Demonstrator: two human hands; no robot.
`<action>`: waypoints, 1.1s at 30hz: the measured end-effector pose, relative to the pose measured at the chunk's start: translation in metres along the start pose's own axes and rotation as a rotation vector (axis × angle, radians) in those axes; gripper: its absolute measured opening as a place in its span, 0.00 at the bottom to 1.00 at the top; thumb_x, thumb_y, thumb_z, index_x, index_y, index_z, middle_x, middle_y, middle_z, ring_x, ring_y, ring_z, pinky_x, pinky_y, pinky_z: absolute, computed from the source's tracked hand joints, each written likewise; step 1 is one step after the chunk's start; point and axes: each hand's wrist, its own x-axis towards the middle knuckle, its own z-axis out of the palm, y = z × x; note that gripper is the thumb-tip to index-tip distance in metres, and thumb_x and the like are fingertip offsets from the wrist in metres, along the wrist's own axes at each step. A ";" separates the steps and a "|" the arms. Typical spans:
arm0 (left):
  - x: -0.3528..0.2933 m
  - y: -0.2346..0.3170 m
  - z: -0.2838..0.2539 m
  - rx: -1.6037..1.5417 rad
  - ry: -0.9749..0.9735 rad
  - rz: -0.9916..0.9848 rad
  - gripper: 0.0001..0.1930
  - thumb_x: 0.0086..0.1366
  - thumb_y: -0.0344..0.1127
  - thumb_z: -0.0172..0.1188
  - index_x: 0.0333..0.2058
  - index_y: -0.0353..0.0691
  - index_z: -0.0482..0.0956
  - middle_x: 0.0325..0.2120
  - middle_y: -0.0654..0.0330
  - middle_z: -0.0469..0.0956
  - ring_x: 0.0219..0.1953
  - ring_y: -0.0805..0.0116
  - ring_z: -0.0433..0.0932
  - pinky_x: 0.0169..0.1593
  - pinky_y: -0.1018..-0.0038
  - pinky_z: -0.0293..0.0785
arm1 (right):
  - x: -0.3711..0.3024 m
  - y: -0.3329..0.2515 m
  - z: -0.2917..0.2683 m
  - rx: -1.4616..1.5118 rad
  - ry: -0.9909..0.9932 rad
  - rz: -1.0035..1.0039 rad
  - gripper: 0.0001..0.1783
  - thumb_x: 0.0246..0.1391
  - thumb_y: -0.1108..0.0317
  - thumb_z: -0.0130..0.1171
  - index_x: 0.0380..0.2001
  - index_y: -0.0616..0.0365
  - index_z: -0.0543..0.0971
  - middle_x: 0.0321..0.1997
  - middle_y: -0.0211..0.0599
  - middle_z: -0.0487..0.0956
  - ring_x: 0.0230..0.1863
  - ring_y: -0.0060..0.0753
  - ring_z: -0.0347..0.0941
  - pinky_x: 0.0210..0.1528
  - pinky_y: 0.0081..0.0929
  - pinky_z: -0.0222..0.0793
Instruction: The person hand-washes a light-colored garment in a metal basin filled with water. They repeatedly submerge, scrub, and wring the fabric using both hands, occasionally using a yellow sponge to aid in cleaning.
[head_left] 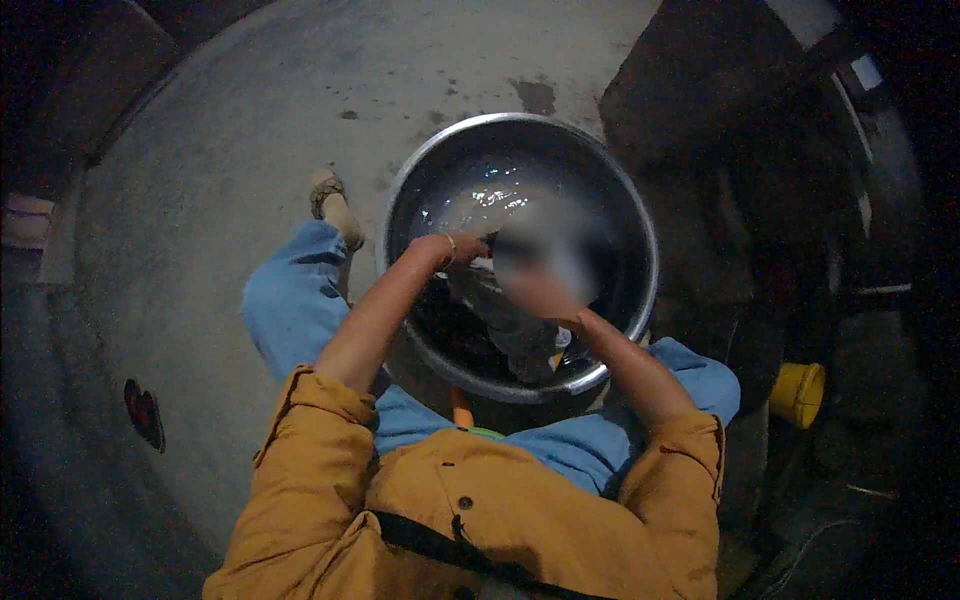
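Note:
A wide round metal basin [649, 225] stands on the floor between my legs, with shiny water in it. Wet greyish cloth [515, 335] lies bunched in the basin and reaches toward its near wall. My left hand [462, 250], with a thin bangle at the wrist, is over the basin's left half. Its fingers are closed on the upper part of the cloth. To the right of it, my right hand [545, 292] reaches in over the same cloth. A blurred patch covers its fingers, so their grip is hidden.
A yellow container [797, 394] lies to the right, beside dark clutter. On the floor at the left is a dark slipper [145, 414]. My shod foot [328, 192] rests left of the basin. Damp spots [533, 96] mark the concrete beyond it. Something orange [461, 408] shows under the near rim.

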 end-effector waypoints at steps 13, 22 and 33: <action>-0.019 0.002 -0.083 -0.405 0.829 0.529 0.43 0.40 0.46 0.66 0.55 0.42 0.55 0.48 0.53 0.64 0.50 0.60 0.63 0.54 0.69 0.57 | 0.018 0.076 -0.057 0.433 0.478 0.245 0.26 0.49 0.54 0.51 0.46 0.62 0.64 0.39 0.41 0.70 0.39 0.35 0.67 0.39 0.30 0.64; 0.055 -0.093 0.064 0.076 0.508 -0.332 0.35 0.37 0.52 0.66 0.44 0.45 0.67 0.39 0.51 0.71 0.45 0.52 0.66 0.46 0.63 0.65 | 0.007 0.078 0.014 -0.557 0.226 0.346 0.48 0.33 0.41 0.59 0.56 0.45 0.53 0.58 0.47 0.53 0.54 0.56 0.53 0.49 0.48 0.58; 0.075 -0.087 0.067 -0.078 0.499 -0.333 0.18 0.45 0.41 0.56 0.35 0.39 0.72 0.35 0.52 0.73 0.40 0.55 0.72 0.41 0.63 0.67 | -0.017 0.038 0.037 -0.725 -0.263 0.368 0.37 0.34 0.61 0.63 0.51 0.47 0.61 0.51 0.47 0.62 0.43 0.58 0.63 0.38 0.46 0.67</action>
